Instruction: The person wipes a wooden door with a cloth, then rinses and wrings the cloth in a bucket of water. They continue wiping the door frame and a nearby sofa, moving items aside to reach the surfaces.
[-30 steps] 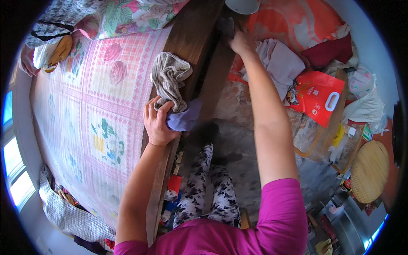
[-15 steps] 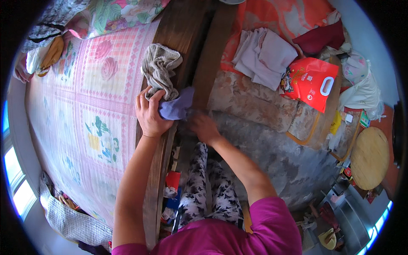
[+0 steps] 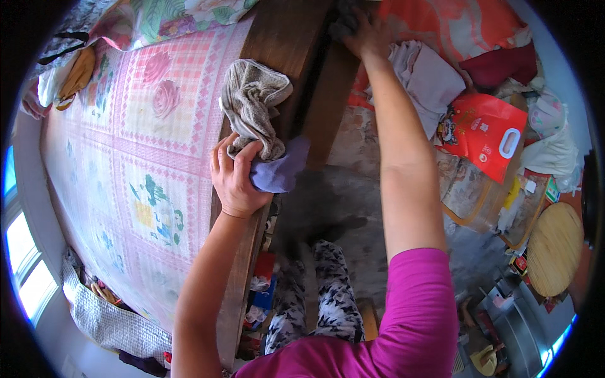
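Note:
My left hand (image 3: 238, 179) rests at the wooden edge (image 3: 270, 39) of the bed, its fingers closed on a crumpled grey-beige knitted cloth (image 3: 252, 104). A small purple cloth (image 3: 280, 169) sticks out beside my thumb, past the edge. Stretched far forward, my right hand (image 3: 367, 33) is at the top of the view, over the far end of the dark wooden boards. Its fingers are closed around a dark grey, cloth-like bundle (image 3: 344, 24), which is blurred and partly cut off by the picture's edge.
A pink-and-white patterned bedcover (image 3: 148, 145) spreads to the left. On the right, a brown patterned sofa (image 3: 353, 142) carries folded pale cloths (image 3: 423, 82) and a red bag (image 3: 482, 132). Beyond it stands a round wooden board (image 3: 554, 249). Small packages (image 3: 261, 293) lie beside my legs.
My right hand has swept forward from beside the purple cloth to the top of the view with the dark bundle. My left hand stays on the knitted cloth. The view has shifted slightly.

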The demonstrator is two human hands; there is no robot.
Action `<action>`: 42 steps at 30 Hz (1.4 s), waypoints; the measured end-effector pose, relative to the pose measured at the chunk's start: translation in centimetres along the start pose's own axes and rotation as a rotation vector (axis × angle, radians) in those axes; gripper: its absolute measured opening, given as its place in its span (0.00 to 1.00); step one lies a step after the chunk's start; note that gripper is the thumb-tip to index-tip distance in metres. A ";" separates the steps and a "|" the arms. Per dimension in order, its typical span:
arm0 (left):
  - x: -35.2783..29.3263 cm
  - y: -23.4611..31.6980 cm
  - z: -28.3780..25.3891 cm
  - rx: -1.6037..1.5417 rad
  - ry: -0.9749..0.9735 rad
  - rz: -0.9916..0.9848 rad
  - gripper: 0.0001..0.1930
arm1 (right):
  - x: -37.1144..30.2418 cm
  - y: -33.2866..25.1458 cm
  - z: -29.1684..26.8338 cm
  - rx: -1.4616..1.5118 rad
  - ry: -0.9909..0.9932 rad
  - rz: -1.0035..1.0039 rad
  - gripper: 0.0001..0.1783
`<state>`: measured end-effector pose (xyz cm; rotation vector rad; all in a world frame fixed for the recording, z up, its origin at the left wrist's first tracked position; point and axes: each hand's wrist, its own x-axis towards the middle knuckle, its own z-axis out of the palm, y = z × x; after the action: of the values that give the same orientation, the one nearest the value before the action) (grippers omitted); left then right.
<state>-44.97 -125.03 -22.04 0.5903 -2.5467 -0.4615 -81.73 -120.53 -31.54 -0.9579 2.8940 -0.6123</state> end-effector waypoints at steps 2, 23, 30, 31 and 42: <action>0.4 0.1 0.0 -0.010 0.008 0.003 0.31 | 0.1 -0.1 2.6 -0.047 0.229 -0.121 0.29; -0.8 -0.5 -0.3 0.009 -0.002 -0.043 0.30 | 2.9 2.2 6.7 -0.060 0.402 -0.160 0.29; -0.3 -0.3 0.0 0.025 -0.012 -0.001 0.31 | -10.8 -2.4 4.9 0.004 0.283 -0.241 0.26; -0.5 -0.4 -0.1 0.030 -0.008 -0.007 0.31 | -14.1 -3.5 4.3 0.043 0.259 -0.306 0.26; -0.1 0.3 0.4 0.064 0.032 0.041 0.32 | -41.6 1.2 9.6 0.187 -0.160 -0.377 0.20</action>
<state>-45.18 -124.65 -22.30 0.5628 -2.5459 -0.3550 -47.31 -98.96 -44.61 -1.4598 2.4807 -0.7670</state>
